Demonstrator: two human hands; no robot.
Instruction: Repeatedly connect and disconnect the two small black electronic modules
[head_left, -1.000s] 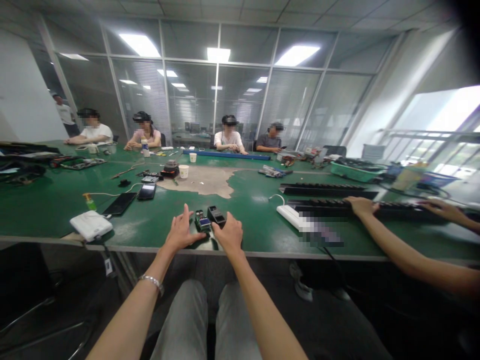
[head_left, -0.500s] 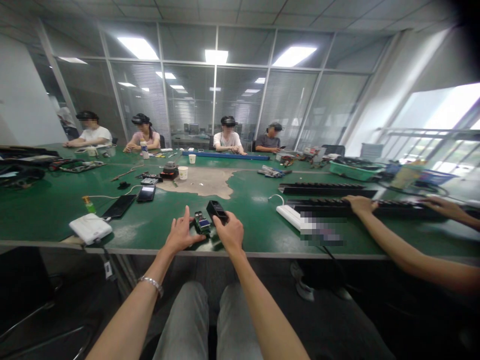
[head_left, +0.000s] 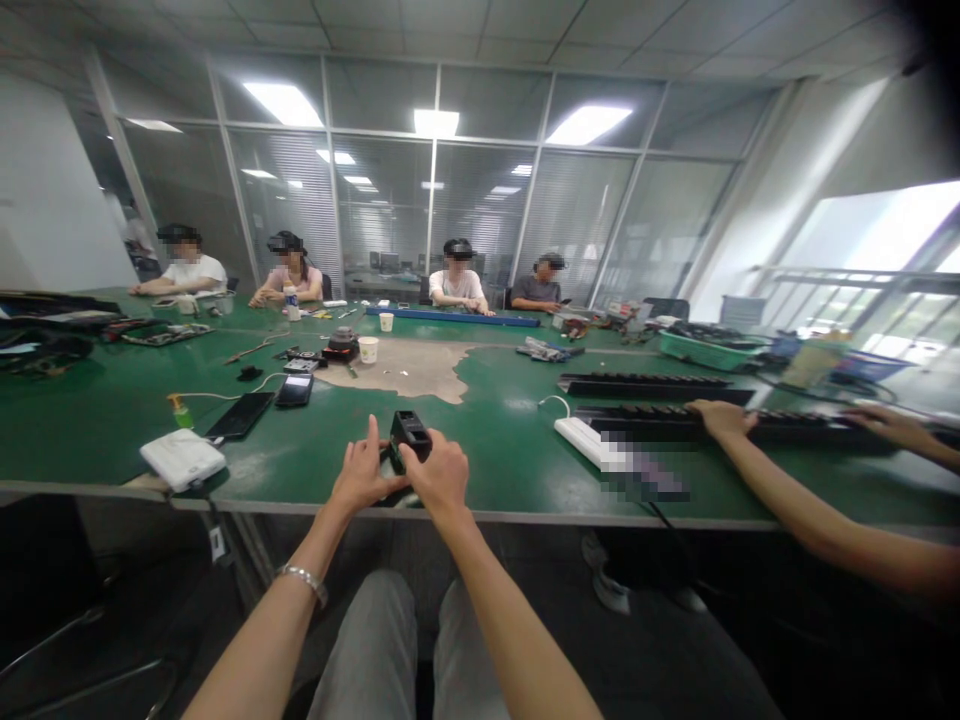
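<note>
Near the table's front edge, my right hand (head_left: 442, 470) grips a small black plastic housing (head_left: 410, 430) between thumb and fingers. The housing sits right over the small green circuit board, which is almost wholly hidden beneath it. At the left, my left hand (head_left: 364, 470) steadies the board, its thumb along the near edge and other fingers at the left side. My left index finger sticks straight up. Whether the housing touches the board all round cannot be seen.
Two dark phones (head_left: 295, 390) and a white power bank (head_left: 182, 458) lie to the left. Paper cups (head_left: 368, 350) stand ahead. At right are a white power strip (head_left: 585, 440), long black rails (head_left: 660, 422) and a co-worker's hand (head_left: 724, 418). Several people sit across the green table (head_left: 510, 470).
My right hand has moved left with the black housing, from beside the circuit board to over it, covering the board. My left hand has stayed almost in place.
</note>
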